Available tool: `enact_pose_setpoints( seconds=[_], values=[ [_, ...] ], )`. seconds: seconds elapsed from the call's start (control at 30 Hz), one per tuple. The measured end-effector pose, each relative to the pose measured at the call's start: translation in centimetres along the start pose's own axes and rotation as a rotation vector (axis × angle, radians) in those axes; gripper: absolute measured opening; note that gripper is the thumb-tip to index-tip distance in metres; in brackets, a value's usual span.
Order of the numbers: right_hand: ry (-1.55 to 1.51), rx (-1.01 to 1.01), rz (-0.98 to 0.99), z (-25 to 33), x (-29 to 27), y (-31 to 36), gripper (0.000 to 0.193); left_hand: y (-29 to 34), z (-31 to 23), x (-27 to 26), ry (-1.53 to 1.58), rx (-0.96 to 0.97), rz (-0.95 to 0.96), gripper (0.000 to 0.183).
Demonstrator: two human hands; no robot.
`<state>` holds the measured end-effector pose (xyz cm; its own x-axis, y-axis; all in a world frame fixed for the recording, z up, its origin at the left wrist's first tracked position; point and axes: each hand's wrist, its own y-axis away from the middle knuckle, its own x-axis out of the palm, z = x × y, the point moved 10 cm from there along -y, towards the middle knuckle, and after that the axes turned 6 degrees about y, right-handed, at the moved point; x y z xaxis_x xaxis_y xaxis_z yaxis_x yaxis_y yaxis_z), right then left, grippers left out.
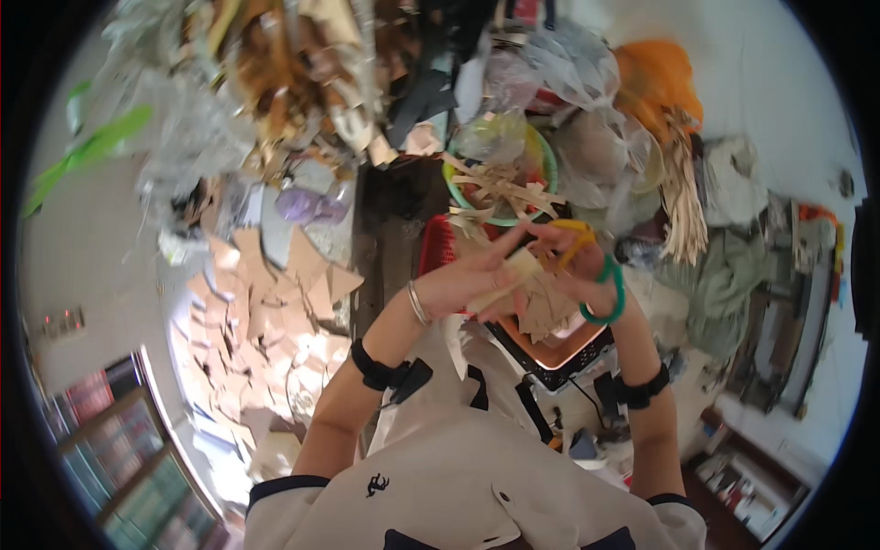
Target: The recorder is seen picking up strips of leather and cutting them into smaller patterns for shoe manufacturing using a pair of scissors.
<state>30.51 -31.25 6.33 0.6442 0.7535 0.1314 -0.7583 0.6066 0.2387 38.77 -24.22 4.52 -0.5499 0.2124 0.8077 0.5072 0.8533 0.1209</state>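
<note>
My left hand [466, 280], with a silver bangle at its wrist, reaches in from the left, fingers pointing toward my right hand. A small beige piece of sheet material [522, 265] lies at its fingers, pinched there as far as the blur shows. My right hand [591, 275], wearing a green bangle, has the yellow handles of a pair of scissors [576, 231] around its fingers; the blades are hard to make out. Just below both hands, several tan cut pieces [546, 310] sit over an orange-brown tray [561, 353].
A green-rimmed basin [555, 170] of beige strips stands beyond my hands, beside a red basket [436, 246]. Many tan cut pieces [252, 298] spread out at the left. Plastic bags [596, 142], an orange bag [655, 78] and hanging strips [683, 202] crowd the far right.
</note>
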Motion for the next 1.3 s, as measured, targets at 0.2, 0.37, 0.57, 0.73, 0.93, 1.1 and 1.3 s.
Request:
enact_pose_setpoints(
  seconds=[0.2, 0.37, 0.57, 0.73, 0.93, 1.1, 1.3],
  values=[
    [0.371, -0.346, 0.333, 6.7, 8.9, 5.4, 0.04, 6.2, 0.9, 8.9, 0.169, 0.293, 0.161, 0.065],
    [0.595, -0.448, 0.559, 7.0, 16.6, 10.3, 0.036, 13.2, 6.9, 12.3, 0.16, 0.488, 0.206, 0.071],
    [0.967, -0.261, 0.51, 6.4, 27.5, 19.5, 0.034, 28.0, 12.2, 17.3, -0.457, 0.668, -0.596, 0.073],
    [0.904, -0.254, 0.714, 3.8, 35.6, 26.5, 0.037, 34.3, 19.9, 19.0, -0.56, 0.949, -0.815, 0.072],
    [0.789, -0.14, 0.881, 0.4, 43.2, 33.3, 0.038, 40.2, 26.6, 22.5, -0.348, 0.651, -0.421, 0.035],
    [0.796, -0.004, 0.83, -1.9, 48.3, 35.2, 0.043, 46.0, 30.8, 24.4, 0.049, 0.802, -0.357, 0.032],
    [0.649, 0.055, 0.891, -8.5, 53.8, 32.7, 0.036, 53.3, 35.2, 21.0, 0.177, 0.694, -0.804, 0.032]
  ],
)
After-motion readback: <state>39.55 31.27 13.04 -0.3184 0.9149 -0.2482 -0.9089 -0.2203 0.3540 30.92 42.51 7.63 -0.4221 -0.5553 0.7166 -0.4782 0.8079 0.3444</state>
